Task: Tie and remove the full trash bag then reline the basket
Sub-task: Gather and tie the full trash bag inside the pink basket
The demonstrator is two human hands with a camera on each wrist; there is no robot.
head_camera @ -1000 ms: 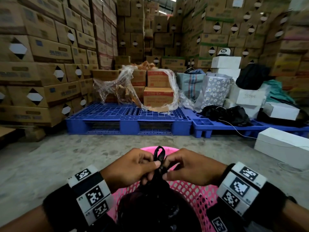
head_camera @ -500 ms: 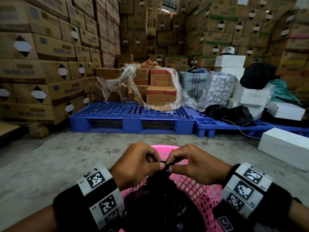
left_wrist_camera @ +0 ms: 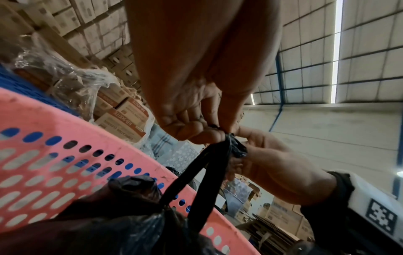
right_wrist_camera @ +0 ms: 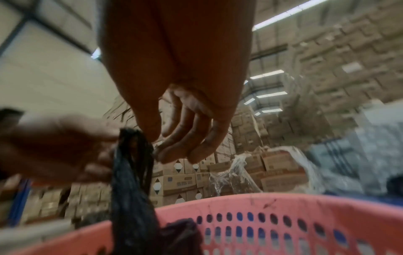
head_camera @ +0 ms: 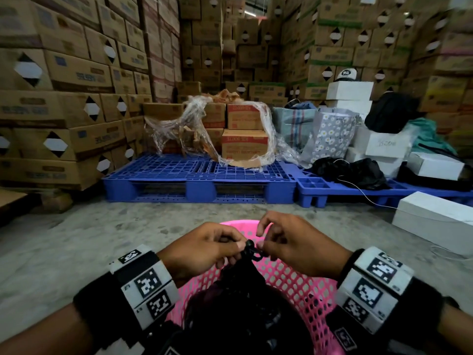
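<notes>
A full black trash bag (head_camera: 238,301) sits in the pink perforated basket (head_camera: 302,285) on the floor right in front of me. Its two twisted handles (left_wrist_camera: 196,181) rise to a small knot (head_camera: 250,248) above the basket. My left hand (head_camera: 239,248) pinches the knot from the left, its fingertips (left_wrist_camera: 209,134) curled on the plastic. My right hand (head_camera: 261,245) pinches the knot's end from the right with its thumb (right_wrist_camera: 150,131), while its other fingers (right_wrist_camera: 185,146) hang loose beside the bag (right_wrist_camera: 130,172). The bag's lower part is hidden by my arms.
The concrete floor (head_camera: 102,239) lies around the basket. Blue pallets (head_camera: 199,180) with wrapped cartons stand ahead. A white box (head_camera: 432,216) lies on the floor to the right. Tall stacks of cardboard boxes (head_camera: 64,98) wall in the left and back.
The loop of handles that stood above my hands has been drawn down into a small tight knot. My right hand's fingers have lifted and spread.
</notes>
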